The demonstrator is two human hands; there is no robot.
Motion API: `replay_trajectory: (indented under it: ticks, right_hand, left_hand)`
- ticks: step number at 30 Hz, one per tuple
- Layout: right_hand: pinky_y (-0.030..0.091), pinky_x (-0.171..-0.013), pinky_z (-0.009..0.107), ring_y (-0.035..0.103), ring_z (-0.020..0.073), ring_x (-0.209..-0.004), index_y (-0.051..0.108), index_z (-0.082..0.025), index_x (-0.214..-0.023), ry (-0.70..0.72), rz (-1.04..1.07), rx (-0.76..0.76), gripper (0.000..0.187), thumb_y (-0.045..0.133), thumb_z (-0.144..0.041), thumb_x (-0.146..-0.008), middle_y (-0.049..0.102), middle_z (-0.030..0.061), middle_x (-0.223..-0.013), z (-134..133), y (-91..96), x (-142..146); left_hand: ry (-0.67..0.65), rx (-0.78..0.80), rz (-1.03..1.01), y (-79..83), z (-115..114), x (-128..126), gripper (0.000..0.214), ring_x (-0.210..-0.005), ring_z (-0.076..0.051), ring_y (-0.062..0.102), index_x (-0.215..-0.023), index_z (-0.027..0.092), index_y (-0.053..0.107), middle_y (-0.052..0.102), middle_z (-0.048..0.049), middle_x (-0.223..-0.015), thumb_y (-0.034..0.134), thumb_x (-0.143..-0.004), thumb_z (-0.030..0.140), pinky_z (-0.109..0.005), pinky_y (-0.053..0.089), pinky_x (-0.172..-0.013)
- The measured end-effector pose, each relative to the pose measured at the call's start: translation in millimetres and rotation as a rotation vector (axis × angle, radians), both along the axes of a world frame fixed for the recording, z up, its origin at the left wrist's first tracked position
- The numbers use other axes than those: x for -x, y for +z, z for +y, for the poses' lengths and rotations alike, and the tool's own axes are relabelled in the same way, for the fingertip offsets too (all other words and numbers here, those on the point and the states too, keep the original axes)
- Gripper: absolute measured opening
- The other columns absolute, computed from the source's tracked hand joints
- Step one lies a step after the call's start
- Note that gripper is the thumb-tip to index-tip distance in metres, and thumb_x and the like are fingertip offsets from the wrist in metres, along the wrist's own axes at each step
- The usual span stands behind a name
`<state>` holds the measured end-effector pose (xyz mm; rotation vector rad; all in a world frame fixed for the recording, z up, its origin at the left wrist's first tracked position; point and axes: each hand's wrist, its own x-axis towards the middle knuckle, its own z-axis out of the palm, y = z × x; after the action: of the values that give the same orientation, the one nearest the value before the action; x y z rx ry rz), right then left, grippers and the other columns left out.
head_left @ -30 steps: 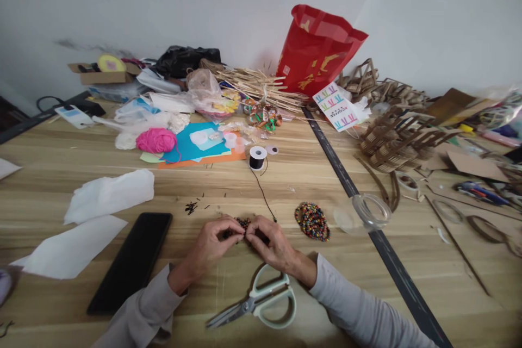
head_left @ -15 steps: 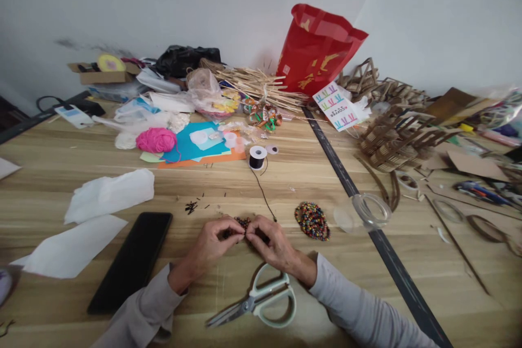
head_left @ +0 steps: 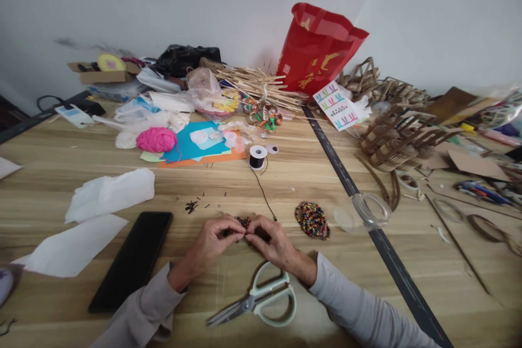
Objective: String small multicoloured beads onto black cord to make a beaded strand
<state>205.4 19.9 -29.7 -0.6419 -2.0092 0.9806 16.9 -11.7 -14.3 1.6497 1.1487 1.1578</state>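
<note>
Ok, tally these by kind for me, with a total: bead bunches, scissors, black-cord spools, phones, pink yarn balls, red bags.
Bead bunches: 2, one between left hand and right hand
Scissors: 1
Black-cord spool: 1
Phone: 1
Pink yarn ball: 1
Red bag: 1
Total: 7

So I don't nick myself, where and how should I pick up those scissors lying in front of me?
Probably best by the pale handle loops, with your right hand coming from the right. The scissors lie flat, loops toward your right and metal blades pointing left and slightly toward you, so that approach should keep your fingers off the tips.
</note>
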Motion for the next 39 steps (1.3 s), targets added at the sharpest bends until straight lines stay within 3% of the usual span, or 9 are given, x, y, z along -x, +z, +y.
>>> replay_trajectory:
  ticks: [6,15,28,34,39]
  right_hand:
    - [0.048,-0.067,0.025,0.06,0.0151,-0.071,0.059,-0.017,-0.082,0.028,0.003,0.017,0.017,0.058,-0.032,-0.09,0.064,0.0051,-0.076,0.2,-0.2,-0.4]
    - [0.048,-0.068,0.026,0.06,0.0155,-0.072,0.06,-0.017,-0.081,0.053,-0.002,0.018,0.024,0.057,-0.038,-0.09,0.063,0.0052,-0.076,0.7,-3.2,0.0]
    - [0.047,-0.071,0.03,0.056,0.0182,-0.08,0.054,-0.019,-0.082,0.055,-0.012,-0.112,0.01,0.055,-0.026,-0.088,0.058,0.0069,-0.082,0.2,9.0,0.2]
    - [0.047,-0.073,0.034,0.054,0.0202,-0.082,0.046,-0.02,-0.066,0.044,0.038,-0.122,0.025,0.052,-0.032,-0.087,0.055,0.0064,-0.078,0.1,11.3,-1.5]
    - [0.048,-0.075,0.034,0.057,0.0196,-0.083,0.055,-0.018,-0.084,0.049,0.047,-0.101,0.017,0.062,-0.035,-0.085,0.061,0.0078,-0.084,0.5,8.7,-0.2]
  left_hand:
    - [0.044,0.094,-0.015,1.0,-1.6,-0.9,0.005,-0.069,-0.017,0.065,-0.071,0.015,0.072,0.072,-0.0036,-0.071,0.069,-0.072,0.012,-0.025,0.05,-0.067]
    - [0.009,0.123,-0.02,2.6,-2.2,-1.1,0.005,-0.068,-0.017,0.065,-0.066,0.014,0.07,0.071,-0.0043,-0.069,0.069,-0.072,0.014,-0.025,0.049,-0.065]
    - [-0.032,0.034,0.07,12.3,-1.9,-1.3,0.014,-0.07,-0.018,0.064,-0.066,0.015,0.068,0.07,-0.0043,-0.07,0.067,-0.079,0.018,-0.028,0.048,-0.07]
    - [-0.036,0.011,0.064,12.3,-1.9,-1.4,0.015,-0.068,-0.017,0.062,-0.065,0.015,0.067,0.068,-0.004,-0.068,0.066,-0.08,0.018,-0.028,0.048,-0.069]
    - [-0.025,0.011,0.059,8.7,-2.1,-1.0,0.012,-0.072,-0.018,0.064,-0.067,0.015,0.068,0.069,-0.0048,-0.071,0.068,-0.078,0.018,-0.028,0.048,-0.071]
